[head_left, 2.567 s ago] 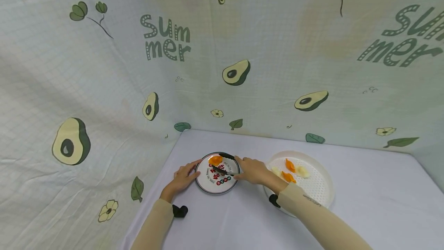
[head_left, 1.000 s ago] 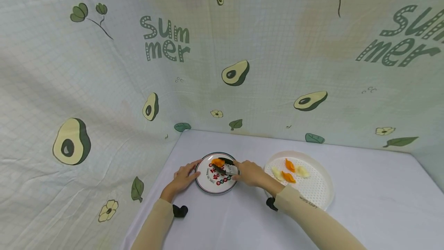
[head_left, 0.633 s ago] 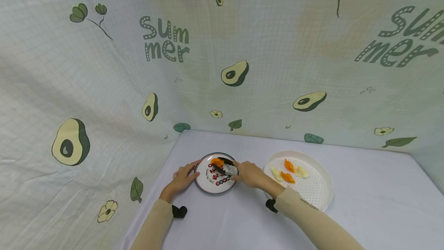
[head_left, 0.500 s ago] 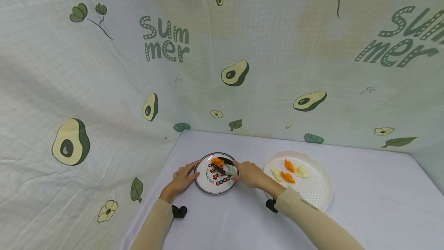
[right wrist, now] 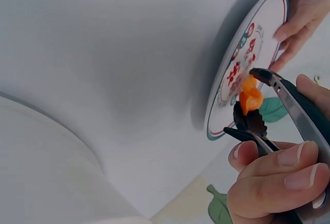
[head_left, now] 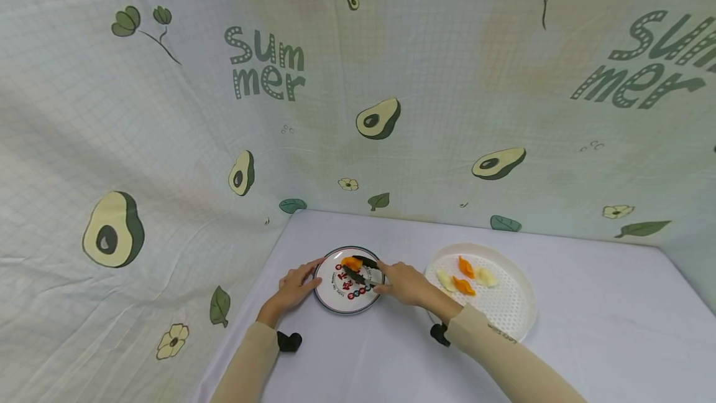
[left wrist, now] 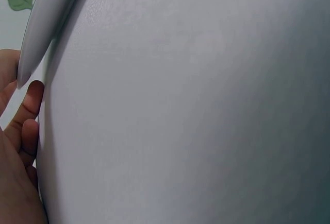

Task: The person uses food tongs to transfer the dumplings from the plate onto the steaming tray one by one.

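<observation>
My right hand (head_left: pixel 405 283) grips black tongs (head_left: pixel 362 270) over a small round plate (head_left: pixel 334 296) with red and dark print. An orange food piece (head_left: pixel 351 262) sits between the tongs' tips at the far side of the plate. In the right wrist view the orange piece (right wrist: pixel 251 98) lies between the two arms of the tongs (right wrist: pixel 289 105), just above the plate (right wrist: pixel 242 62). My left hand (head_left: pixel 293 288) rests with straight fingers against the plate's left rim. In the left wrist view only its fingers (left wrist: pixel 23 131) and the plate's rim (left wrist: pixel 44 20) show.
A white perforated round tray (head_left: pixel 511 313) lies to the right of the plate, holding two orange pieces (head_left: pixel 464 283) and pale yellow pieces (head_left: pixel 485 276). A cloth backdrop printed with avocados stands close behind and to the left. The table is covered in white.
My right hand and the tongs have shifted slightly left and toward me over the plate, with the orange piece between the tips. My left hand has stayed on the rim.
</observation>
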A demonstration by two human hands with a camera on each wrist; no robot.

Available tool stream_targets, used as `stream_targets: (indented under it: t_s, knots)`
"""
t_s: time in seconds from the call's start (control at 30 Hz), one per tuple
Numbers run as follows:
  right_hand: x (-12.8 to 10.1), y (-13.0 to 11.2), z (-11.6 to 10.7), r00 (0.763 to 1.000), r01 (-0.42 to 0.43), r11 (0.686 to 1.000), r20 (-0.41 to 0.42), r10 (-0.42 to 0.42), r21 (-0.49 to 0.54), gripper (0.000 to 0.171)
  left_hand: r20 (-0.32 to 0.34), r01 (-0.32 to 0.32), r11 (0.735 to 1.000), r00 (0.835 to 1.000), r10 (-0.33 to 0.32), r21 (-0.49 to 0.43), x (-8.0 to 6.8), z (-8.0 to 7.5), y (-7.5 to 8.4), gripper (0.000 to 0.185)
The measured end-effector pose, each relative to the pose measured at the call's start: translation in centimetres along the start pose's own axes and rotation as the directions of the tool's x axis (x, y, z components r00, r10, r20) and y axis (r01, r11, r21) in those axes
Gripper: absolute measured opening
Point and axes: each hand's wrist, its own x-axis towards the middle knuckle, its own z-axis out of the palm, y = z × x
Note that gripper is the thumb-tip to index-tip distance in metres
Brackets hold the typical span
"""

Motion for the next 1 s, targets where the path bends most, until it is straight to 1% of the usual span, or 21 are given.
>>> stream_targets:
  t_s: [0.07,0.17,0.27,0.33,0.5,0.77,1.0]
  knots:
    - [-0.1,0.1,0.0,1.0,0.0,1.0,-0.004,0.0,0.002,0.062,-0.01,-0.014,1.0,1.0,0.014,-0.005,0.0,0.0,0.0,0.052]
    - [-0.2,0.2,0.0,1.0,0.003,1.0,-0.007,-0.003,0.0,0.062,-0.024,-0.044,0.999,0.999,0.045,0.016,-0.1,0.1,-0.1,0.051]
    - [-0.4,0.3,-0.1,1.0,0.005,1.0,-0.006,-0.005,-0.003,0.062,-0.029,-0.06,0.998,0.998,0.061,0.032,-0.1,0.2,-0.2,0.051]
    - [-0.6,0.4,-0.2,1.0,0.008,1.0,-0.008,-0.008,-0.004,0.062,-0.025,-0.05,0.998,0.998,0.051,0.029,-0.1,0.1,-0.1,0.051]
    - [-1.1,0.6,-0.5,1.0,0.015,1.0,-0.01,-0.015,-0.009,0.063,-0.007,-0.001,1.0,1.0,0.002,0.025,0.1,0.1,-0.1,0.051]
    - [-2.7,1.0,-1.5,1.0,-0.005,1.0,-0.023,0.005,0.013,0.064,-0.005,0.014,0.999,1.0,-0.013,0.04,0.2,0.3,-0.2,0.051]
    - [-4.6,1.5,-2.4,0.999,-0.004,1.0,-0.046,0.005,0.022,0.067,-0.01,0.013,1.0,1.0,-0.012,0.025,0.2,0.2,0.0,0.052]
